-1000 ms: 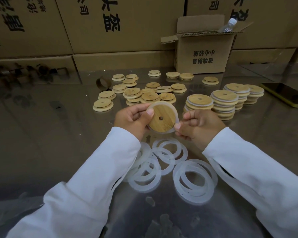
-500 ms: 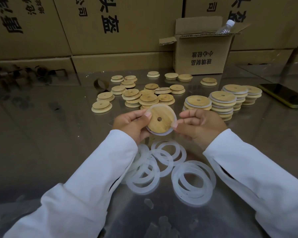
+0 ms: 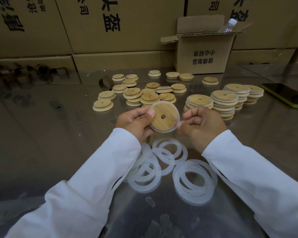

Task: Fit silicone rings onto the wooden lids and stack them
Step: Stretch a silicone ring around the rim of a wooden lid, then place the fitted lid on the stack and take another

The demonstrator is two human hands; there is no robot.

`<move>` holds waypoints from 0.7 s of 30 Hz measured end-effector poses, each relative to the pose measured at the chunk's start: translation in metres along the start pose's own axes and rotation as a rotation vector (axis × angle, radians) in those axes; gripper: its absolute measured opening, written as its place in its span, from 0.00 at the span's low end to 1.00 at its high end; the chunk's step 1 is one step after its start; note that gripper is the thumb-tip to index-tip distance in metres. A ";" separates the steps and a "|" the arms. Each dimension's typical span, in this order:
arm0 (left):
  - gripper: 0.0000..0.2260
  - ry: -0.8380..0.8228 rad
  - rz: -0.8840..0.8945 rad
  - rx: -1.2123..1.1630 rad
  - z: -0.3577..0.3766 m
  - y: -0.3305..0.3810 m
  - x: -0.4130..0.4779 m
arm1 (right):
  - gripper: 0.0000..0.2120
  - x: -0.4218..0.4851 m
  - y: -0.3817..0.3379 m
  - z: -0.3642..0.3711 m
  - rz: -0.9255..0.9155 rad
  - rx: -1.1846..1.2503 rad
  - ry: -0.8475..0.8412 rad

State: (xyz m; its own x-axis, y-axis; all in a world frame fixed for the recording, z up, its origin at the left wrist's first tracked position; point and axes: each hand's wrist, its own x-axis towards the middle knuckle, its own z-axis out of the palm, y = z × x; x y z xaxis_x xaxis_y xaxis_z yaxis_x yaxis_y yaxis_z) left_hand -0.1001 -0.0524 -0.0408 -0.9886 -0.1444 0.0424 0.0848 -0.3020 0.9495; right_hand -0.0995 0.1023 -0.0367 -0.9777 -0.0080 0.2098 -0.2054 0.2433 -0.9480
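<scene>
Wall of cartons at the back. Shiny table in front of it. An open box stands on the far side of the table, a phone on the far right.

Finished stacks: lids with rings on, several piles right of centre, just beyond the right hand. Bare lids: scattered and loosely piled, centre and left, well apart from the stacks. Loose rings: overlapping heap on the near table, between the two sleeves.

Left hand: grasps the lid by its left edge, thumb on the wooden face; the lid is held above the table, tilted toward the camera. Right hand: fingers curled, fingertips pinching the ring at the lid's right rim.

Step, as judged: seating the ring. It shows as a white band around most of the lid, looser at the lower right.

Next move calls for working the last section into place, checking that it lies flat all round, then setting the lid squarely on a stack.
</scene>
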 end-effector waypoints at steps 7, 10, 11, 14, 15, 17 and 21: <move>0.07 -0.013 -0.018 -0.012 0.000 0.003 0.000 | 0.12 -0.001 -0.002 -0.003 -0.001 0.030 -0.029; 0.07 -0.007 -0.056 -0.063 0.000 0.004 0.000 | 0.11 0.000 -0.004 -0.004 0.015 0.053 0.002; 0.06 -0.006 -0.068 -0.075 0.000 0.004 0.000 | 0.09 0.001 -0.005 -0.003 0.018 0.067 0.024; 0.06 -0.052 -0.085 -0.067 0.002 0.004 -0.001 | 0.06 0.000 -0.006 -0.003 0.014 0.065 0.016; 0.06 -0.078 -0.085 -0.055 0.002 0.004 -0.002 | 0.06 0.000 -0.007 -0.003 0.005 0.038 -0.025; 0.06 -0.119 -0.091 -0.046 0.004 0.003 -0.004 | 0.06 -0.001 -0.009 -0.004 -0.013 0.008 -0.076; 0.07 -0.138 -0.083 -0.031 0.004 0.004 -0.006 | 0.07 0.009 -0.013 -0.017 0.016 0.141 0.106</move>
State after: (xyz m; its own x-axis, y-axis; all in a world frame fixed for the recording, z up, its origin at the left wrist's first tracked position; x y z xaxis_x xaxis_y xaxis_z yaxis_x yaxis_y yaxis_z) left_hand -0.0944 -0.0494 -0.0356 -0.9999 0.0125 0.0082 0.0035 -0.3368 0.9416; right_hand -0.1048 0.1153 -0.0186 -0.9724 0.0993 0.2112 -0.2009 0.1040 -0.9741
